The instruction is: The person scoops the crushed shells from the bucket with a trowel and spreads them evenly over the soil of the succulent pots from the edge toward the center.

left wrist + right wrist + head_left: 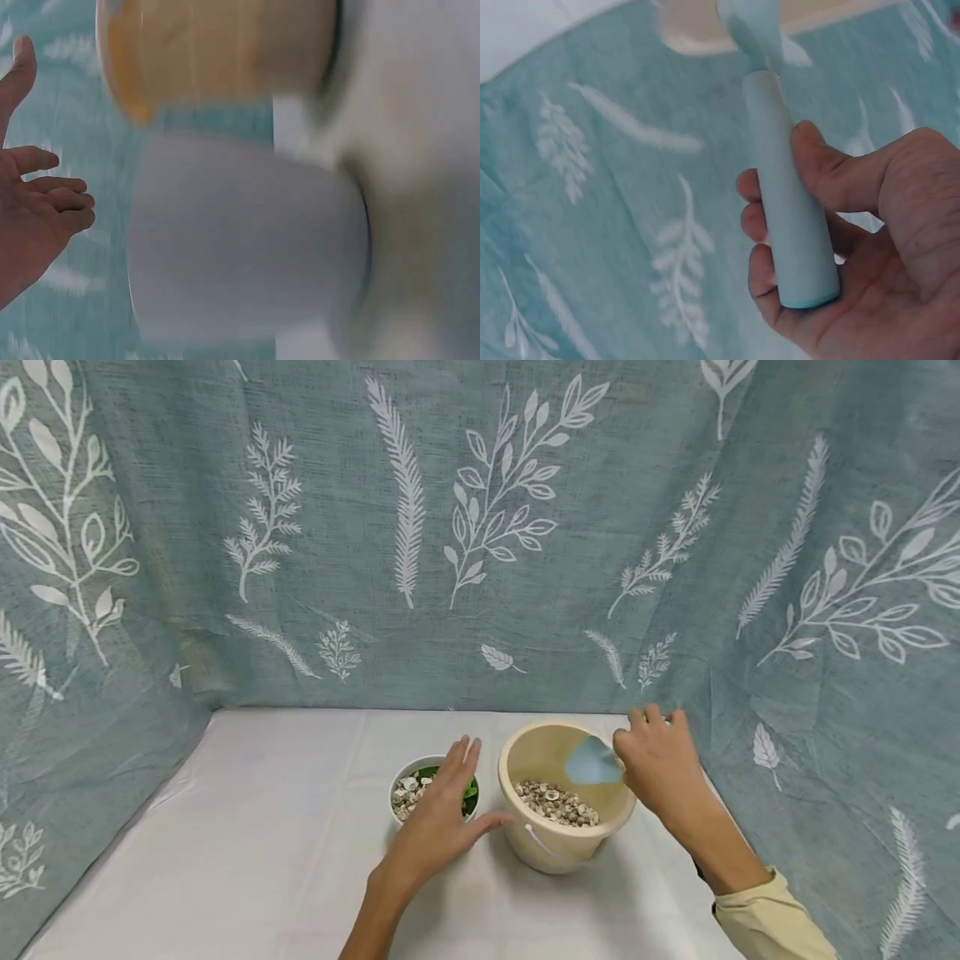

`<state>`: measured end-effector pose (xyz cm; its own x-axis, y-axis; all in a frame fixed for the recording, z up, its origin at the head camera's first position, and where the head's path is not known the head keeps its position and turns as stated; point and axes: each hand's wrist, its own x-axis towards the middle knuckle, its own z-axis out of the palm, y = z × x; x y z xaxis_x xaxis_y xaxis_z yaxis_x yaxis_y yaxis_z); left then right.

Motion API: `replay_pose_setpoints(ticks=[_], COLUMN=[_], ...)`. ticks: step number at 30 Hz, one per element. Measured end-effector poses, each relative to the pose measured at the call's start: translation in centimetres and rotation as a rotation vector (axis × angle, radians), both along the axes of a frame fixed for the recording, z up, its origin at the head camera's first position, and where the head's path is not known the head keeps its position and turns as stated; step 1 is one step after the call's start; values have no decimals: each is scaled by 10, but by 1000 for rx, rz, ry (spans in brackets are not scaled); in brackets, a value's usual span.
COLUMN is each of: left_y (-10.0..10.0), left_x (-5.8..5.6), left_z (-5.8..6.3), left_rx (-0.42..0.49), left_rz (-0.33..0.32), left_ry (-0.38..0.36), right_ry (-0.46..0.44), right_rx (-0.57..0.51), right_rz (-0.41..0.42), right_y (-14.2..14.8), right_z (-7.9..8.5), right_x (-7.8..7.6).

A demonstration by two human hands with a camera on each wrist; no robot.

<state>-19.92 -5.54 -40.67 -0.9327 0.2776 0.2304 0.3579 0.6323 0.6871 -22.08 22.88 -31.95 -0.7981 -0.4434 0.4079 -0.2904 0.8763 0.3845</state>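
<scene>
In my right hand (660,760) I grip a light blue hand trowel (791,187) by its thick round handle, fingers wrapped round it and the thumb along its side. Its broad blade (592,762) is over the right part of a cream bucket (551,843). Small pebble-like pieces (558,802) in brown and whitish tones cover the bucket's bottom. My left hand (438,822) is spread above a white pot (395,785) and hides part of it, the thumb pointing toward the bucket. Similar pieces and green leaves (470,793) show inside the pot.
Bucket and pot stand side by side on a white cloth-covered table (247,827). A blue-green curtain (420,635) with white leaf prints encloses the back and both sides. The bucket's thin white handle (540,842) hangs against its front.
</scene>
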Motion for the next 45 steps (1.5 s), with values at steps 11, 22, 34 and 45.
replay_pose_setpoints(ticks=[11, 22, 34, 45], left_y=[41, 45, 48, 52], left_x=[9, 9, 9, 0], left_z=[-18, -18, -21, -19], left_rx=[-59, -58, -40, -47], left_rz=[-68, -37, -54, -58], left_ry=[71, 92, 64, 109], right_ry=[15, -252, -372, -328], right_rx=[250, -32, -286, -395], right_rz=[56, 75, 52, -52], right_y=[-32, -28, -14, 8], right_z=[-63, -70, -68, -34], right_x=[-26, -35, -22, -10])
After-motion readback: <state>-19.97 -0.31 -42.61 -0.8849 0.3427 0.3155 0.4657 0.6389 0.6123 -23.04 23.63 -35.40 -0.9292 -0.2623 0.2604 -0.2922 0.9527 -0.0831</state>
